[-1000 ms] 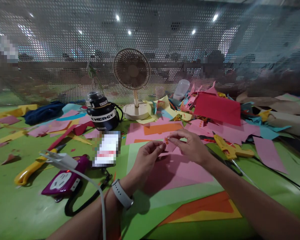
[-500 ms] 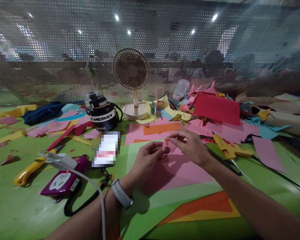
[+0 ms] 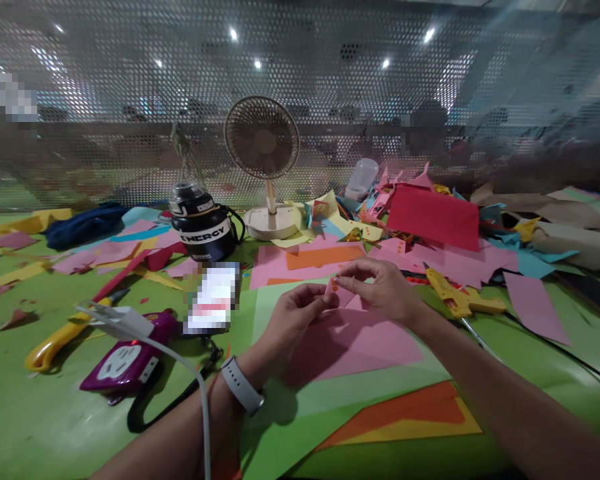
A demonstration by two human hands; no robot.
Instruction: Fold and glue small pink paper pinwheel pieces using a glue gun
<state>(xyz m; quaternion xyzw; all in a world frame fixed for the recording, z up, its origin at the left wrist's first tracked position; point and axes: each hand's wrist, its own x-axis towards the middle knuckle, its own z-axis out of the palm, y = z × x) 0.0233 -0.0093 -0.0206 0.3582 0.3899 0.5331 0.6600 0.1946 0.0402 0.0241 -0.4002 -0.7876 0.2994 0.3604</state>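
Both hands meet over the middle of the table around a small piece of pink paper [image 3: 343, 297] with orange dots on it. My left hand [image 3: 300, 313] is closed, pinching the paper's lower left edge between thumb and fingers. At its upper edge my right hand [image 3: 380, 287] is closed too, thumb and forefinger pinched near the orange dots; whether something tiny is also between them cannot be made out. Beneath the hands lies a larger pink sheet [image 3: 360, 347] on a light green sheet [image 3: 320, 400].
To the right lies a yellow glue gun [image 3: 460, 300]. A purple power socket [image 3: 125, 360], a phone [image 3: 213, 297] and a yellow-handled cutter [image 3: 60, 340] lie left. Behind stand a black jug [image 3: 207, 237], a fan [image 3: 263, 140] and a heap with red paper [image 3: 435, 217].
The pink paper tilts a little differently between my fingers, and my right hand has shifted slightly. Both hands keep their pinch; the things on the table stay put.
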